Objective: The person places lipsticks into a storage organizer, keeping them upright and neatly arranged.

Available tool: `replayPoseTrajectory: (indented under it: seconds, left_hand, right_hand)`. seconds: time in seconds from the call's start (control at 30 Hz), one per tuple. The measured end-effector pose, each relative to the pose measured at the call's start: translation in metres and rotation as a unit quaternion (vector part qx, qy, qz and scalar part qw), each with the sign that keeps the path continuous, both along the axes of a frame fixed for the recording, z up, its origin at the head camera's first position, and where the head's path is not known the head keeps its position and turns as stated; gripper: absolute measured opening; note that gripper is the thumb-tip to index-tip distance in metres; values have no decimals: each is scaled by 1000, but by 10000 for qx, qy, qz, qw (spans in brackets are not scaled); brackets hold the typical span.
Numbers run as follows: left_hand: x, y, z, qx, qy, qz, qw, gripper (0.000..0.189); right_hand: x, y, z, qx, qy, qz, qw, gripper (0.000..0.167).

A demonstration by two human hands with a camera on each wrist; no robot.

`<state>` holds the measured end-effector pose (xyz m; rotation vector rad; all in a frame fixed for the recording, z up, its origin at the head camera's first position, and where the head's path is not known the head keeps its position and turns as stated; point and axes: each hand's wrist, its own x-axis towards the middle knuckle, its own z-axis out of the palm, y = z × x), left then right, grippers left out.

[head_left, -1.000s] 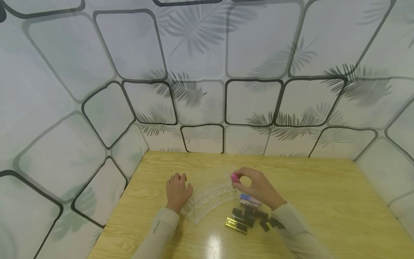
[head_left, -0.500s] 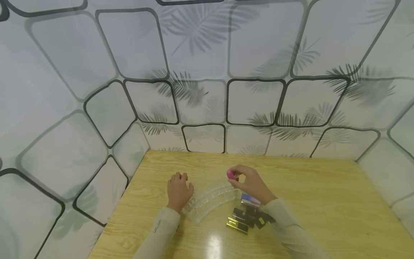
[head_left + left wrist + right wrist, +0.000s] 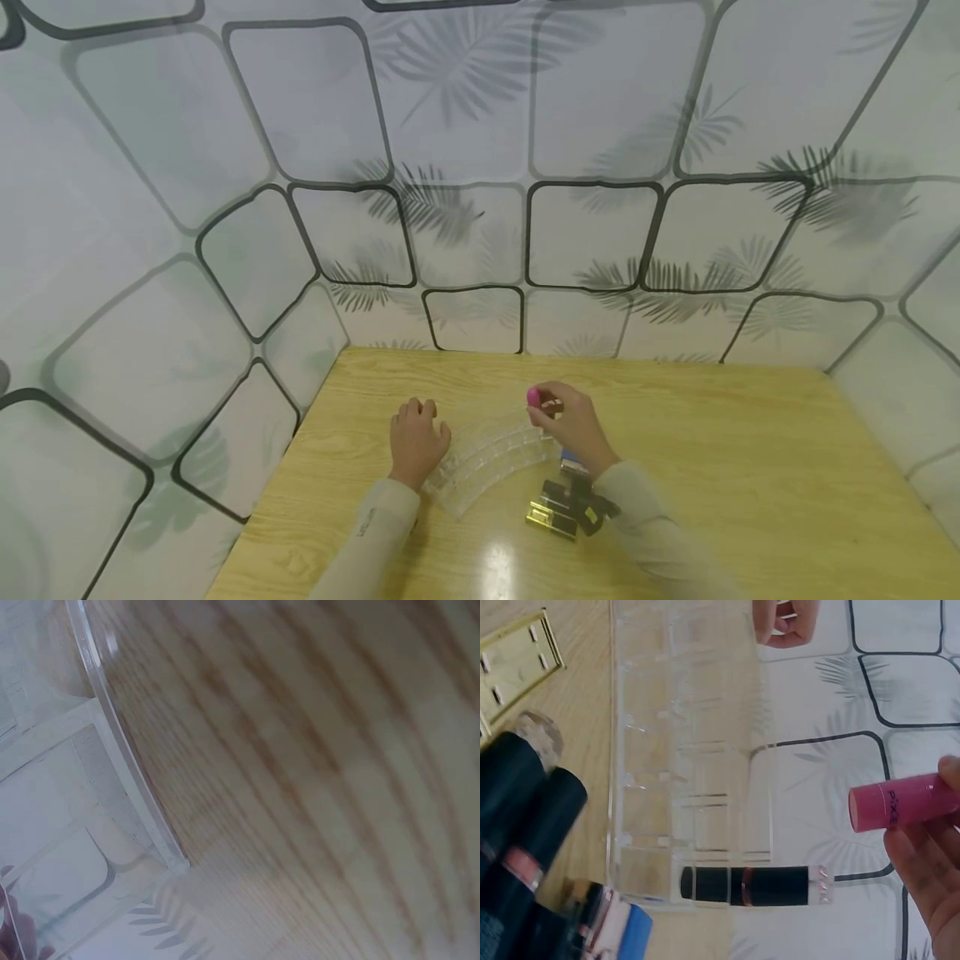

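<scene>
My right hand [image 3: 576, 423] pinches a pink lipstick tube [image 3: 911, 801] between thumb and fingers, above the far right end of a clear curved lipstick organizer [image 3: 491, 460]. Dark lettering runs across the tube's side. In the right wrist view, a black lipstick [image 3: 780, 886] with a clear patterned end stands in a slot at this end of the organizer; other slots in view hold nothing. My left hand [image 3: 417, 443] rests at the organizer's left end, fingers loosely bent and thumb toward the plastic. The left wrist view shows the organizer's clear edge [image 3: 139, 784] with fingertips partly visible through it.
Right of the organizer lie several cosmetics: a gold-and-black case [image 3: 551, 518], black lipstick tubes [image 3: 536, 840] and a blue-ended item [image 3: 635, 934]. My right forearm covers part of this group. Patterned wall covering [image 3: 480, 321] rises behind the wooden table [image 3: 750, 467].
My right hand has moved left and slightly away with the pink lipstick tube, and its tilt has changed. My left hand stays at the organizer's end.
</scene>
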<state>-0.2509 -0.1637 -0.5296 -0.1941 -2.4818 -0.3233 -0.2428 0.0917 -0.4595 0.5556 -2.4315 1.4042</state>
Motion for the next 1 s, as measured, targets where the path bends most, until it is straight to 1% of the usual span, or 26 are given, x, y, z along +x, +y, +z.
replayPoseTrajectory:
  seconds: [0.1, 0.17, 0.33, 0.43, 0.53, 0.7, 0.77, 0.87, 1.0]
  left_hand:
    - [-1, -1, -1, -13, 5, 15, 10000, 20]
    - [-2, -1, -2, -6, 67, -4, 10000, 20]
    - [-3, -2, -5, 42, 472, -128, 9988, 18]
    - [-3, -2, -4, 86, 587, -172, 9981, 18]
    - [-3, -1, -4, 57, 458, -117, 9989, 19]
    - [-3, -1, -5, 0, -20, 10, 10000, 18]
    - [-3, -1, -4, -5, -125, 30, 9999, 17]
    - [-2, -1, -3, -5, -165, 45, 9999, 17]
    - [-1, -1, -2, 11, -77, 38, 10000, 17]
  right_hand:
    - [1, -5, -4, -256, -100, -285, 9992, 25]
    - [2, -8, -8, -432, -51, -401, 9983, 25]
    - [2, -15, -22, -622, 148, -632, 9959, 26]
    - [2, -18, -29, -665, 123, -782, 9946, 25]
    - [1, -21, -34, -632, 165, -898, 9938, 24]
    - [2, -24, -38, -406, 348, -1047, 9931, 25]
    - [2, -25, -40, -340, 382, -1079, 9928, 25]
    - [1, -27, -43, -280, 459, -1103, 9924, 24]
    - [-1, -28, -47, -239, 638, -1131, 9912, 22]
